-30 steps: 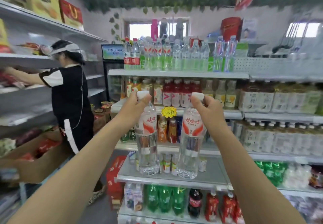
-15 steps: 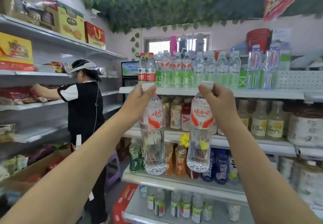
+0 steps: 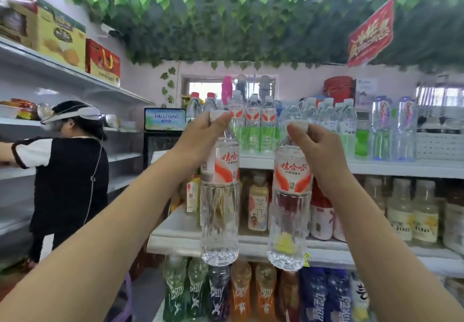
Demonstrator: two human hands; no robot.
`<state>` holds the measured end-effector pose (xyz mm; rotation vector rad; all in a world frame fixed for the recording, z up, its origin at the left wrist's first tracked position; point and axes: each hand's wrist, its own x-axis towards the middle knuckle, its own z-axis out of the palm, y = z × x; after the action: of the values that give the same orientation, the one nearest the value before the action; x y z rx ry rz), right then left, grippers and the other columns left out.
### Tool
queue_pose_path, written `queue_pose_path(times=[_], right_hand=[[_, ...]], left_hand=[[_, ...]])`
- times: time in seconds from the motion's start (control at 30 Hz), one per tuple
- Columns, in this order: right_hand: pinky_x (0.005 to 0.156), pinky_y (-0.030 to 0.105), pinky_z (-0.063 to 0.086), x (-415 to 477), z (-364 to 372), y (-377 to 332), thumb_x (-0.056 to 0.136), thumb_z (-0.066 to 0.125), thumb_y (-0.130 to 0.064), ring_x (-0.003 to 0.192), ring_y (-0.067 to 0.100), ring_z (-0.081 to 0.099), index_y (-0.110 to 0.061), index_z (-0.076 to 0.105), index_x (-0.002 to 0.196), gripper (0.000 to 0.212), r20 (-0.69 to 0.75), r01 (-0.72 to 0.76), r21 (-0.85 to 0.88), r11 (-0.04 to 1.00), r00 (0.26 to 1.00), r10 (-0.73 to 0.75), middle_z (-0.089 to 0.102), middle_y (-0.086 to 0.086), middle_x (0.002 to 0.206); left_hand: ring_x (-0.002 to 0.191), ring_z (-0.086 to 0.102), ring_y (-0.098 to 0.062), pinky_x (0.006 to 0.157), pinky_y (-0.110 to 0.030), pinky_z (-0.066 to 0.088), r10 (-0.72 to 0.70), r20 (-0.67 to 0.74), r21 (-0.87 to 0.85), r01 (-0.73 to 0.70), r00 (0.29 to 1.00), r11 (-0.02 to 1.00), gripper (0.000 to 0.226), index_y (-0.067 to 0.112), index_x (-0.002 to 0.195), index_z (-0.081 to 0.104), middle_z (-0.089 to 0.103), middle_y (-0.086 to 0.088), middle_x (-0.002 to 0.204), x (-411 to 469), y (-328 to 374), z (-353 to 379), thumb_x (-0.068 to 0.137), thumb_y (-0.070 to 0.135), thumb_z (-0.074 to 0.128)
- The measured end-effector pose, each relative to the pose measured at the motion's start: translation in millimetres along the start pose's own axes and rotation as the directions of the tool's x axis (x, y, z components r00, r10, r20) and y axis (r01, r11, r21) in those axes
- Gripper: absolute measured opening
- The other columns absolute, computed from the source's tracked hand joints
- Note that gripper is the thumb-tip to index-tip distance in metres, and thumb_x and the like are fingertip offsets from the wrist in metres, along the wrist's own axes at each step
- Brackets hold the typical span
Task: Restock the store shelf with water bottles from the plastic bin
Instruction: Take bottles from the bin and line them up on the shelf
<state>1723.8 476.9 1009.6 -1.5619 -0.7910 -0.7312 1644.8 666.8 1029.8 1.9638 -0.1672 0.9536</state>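
While each bottle hangs below its pinched white cap, left hand (image 3: 198, 143) and right hand (image 3: 317, 151) hold the left bottle (image 3: 219, 196) and right bottle (image 3: 288, 203), red labels reading 娃哈哈.

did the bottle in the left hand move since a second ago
Yes, upward: the left hand has lifted its bottle; the cap was below the top shelf edge and is now above it.

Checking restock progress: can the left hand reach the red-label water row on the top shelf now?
Probably yes: the left hand, pinching its bottle by the cap, is level with that water row, with nothing visible between.
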Motion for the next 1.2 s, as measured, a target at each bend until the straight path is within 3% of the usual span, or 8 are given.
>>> queue_pose_path(times=[0.07, 0.2, 0.37, 0.57, 0.63, 0.83, 1.0, 1.2], right_hand=[[0.062, 0.026, 0.041, 10, 20, 6, 0.088, 0.059, -0.038, 0.068, 0.015, 0.054, -0.015, 0.062, 0.072, 0.028, -0.045, -0.009, -0.02, 1.0, 0.999, 0.008, 0.062, 0.008, 0.075], [0.061, 0.025, 0.04, 37, 57, 12, 0.088, 0.058, -0.038, 0.065, 0.008, 0.052, -0.016, 0.061, 0.069, 0.029, -0.119, -0.062, -0.018, 0.998, 0.991, 0.06, 0.057, 0.001, 0.068], [0.088, 0.058, 0.046, 62, 91, 12, 0.078, 0.06, -0.053, 0.088, 0.039, 0.062, -0.002, 0.06, 0.086, 0.052, -0.216, -0.077, 0.042, 0.996, 0.973, 0.084, 0.061, 0.028, 0.095], [0.07, 0.036, 0.052, 96, 95, 12, 0.09, 0.058, -0.037, 0.071, 0.02, 0.061, -0.012, 0.06, 0.08, 0.027, -0.262, -0.08, 0.103, 0.991, 0.959, 0.105, 0.06, 0.003, 0.079], [0.061, 0.031, 0.051, 107, 90, 11, 0.09, 0.056, -0.037, 0.063, 0.016, 0.061, -0.015, 0.059, 0.079, 0.025, -0.265, -0.074, 0.095, 0.993, 0.959, 0.097, 0.06, 0.002, 0.076], [0.07, 0.044, 0.045, 154, 80, 15, 0.079, 0.063, -0.046, 0.074, 0.029, 0.053, 0.009, 0.053, 0.096, 0.058, -0.258, -0.002, 0.04, 0.999, 0.966, 0.012, 0.052, 0.014, 0.086], [0.087, 0.05, 0.05, 207, 71, 29, 0.083, 0.064, -0.041, 0.082, 0.038, 0.062, 0.001, 0.064, 0.09, 0.043, -0.15, -0.022, -0.061, 0.998, 0.989, 0.013, 0.058, 0.036, 0.094], [0.093, 0.04, 0.044, 270, 71, 62, 0.086, 0.06, -0.043, 0.103, 0.029, 0.06, -0.011, 0.066, 0.089, 0.032, -0.022, -0.085, -0.211, 0.974, 0.996, 0.083, 0.064, 0.014, 0.11]], left_hand=[[0.09, 0.052, -0.012, 0.072, -0.026, 0.039, 0.064, 0.047, -0.022, -0.063, 0.997, 0.998, 0.028, 0.022, 0.094, 0.054, 0.058, 0.003, 0.101, 25, -16, -8, 0.095, 0.045, 0.037], [0.079, 0.05, -0.002, 0.064, -0.02, 0.038, 0.132, 0.124, -0.103, -0.119, 0.984, 0.987, 0.028, 0.025, 0.085, 0.05, 0.053, 0.011, 0.087, 76, -38, -27, 0.095, 0.046, 0.036], [0.083, 0.057, -0.016, 0.076, -0.036, 0.05, 0.197, 0.13, -0.208, -0.167, 0.972, 0.964, 0.028, 0.021, 0.086, 0.053, 0.057, 0.0, 0.092, 125, -65, -43, 0.095, 0.044, 0.039], [0.067, 0.052, 0.0, 0.049, -0.011, 0.043, 0.216, 0.113, -0.259, -0.181, 0.97, 0.949, 0.029, 0.022, 0.102, 0.05, 0.053, 0.011, 0.085, 168, -77, -56, 0.096, 0.046, 0.035], [0.065, 0.058, -0.009, 0.051, -0.018, 0.05, 0.194, 0.121, -0.302, -0.15, 0.973, 0.941, 0.035, 0.018, 0.097, 0.053, 0.058, 0.004, 0.084, 181, -73, -62, 0.095, 0.048, 0.035], [0.064, 0.059, -0.018, 0.071, -0.039, 0.051, 0.199, 0.065, -0.356, -0.164, 0.978, 0.92, 0.029, 0.02, 0.088, 0.056, 0.057, 0.0, 0.076, 217, -59, -64, 0.094, 0.045, 0.043], [0.09, 0.06, -0.031, 0.094, -0.052, 0.047, 0.185, 0.051, -0.263, -0.166, 0.981, 0.951, 0.029, 0.022, 0.083, 0.059, 0.059, -0.005, 0.091, 243, -53, -56, 0.091, 0.047, 0.046], [0.081, 0.06, -0.022, 0.078, -0.038, 0.048, 0.206, 0.106, -0.151, -0.189, 0.973, 0.97, 0.029, 0.019, 0.086, 0.062, 0.059, -0.004, 0.092, 273, -60, -36, 0.09, 0.044, 0.048]])
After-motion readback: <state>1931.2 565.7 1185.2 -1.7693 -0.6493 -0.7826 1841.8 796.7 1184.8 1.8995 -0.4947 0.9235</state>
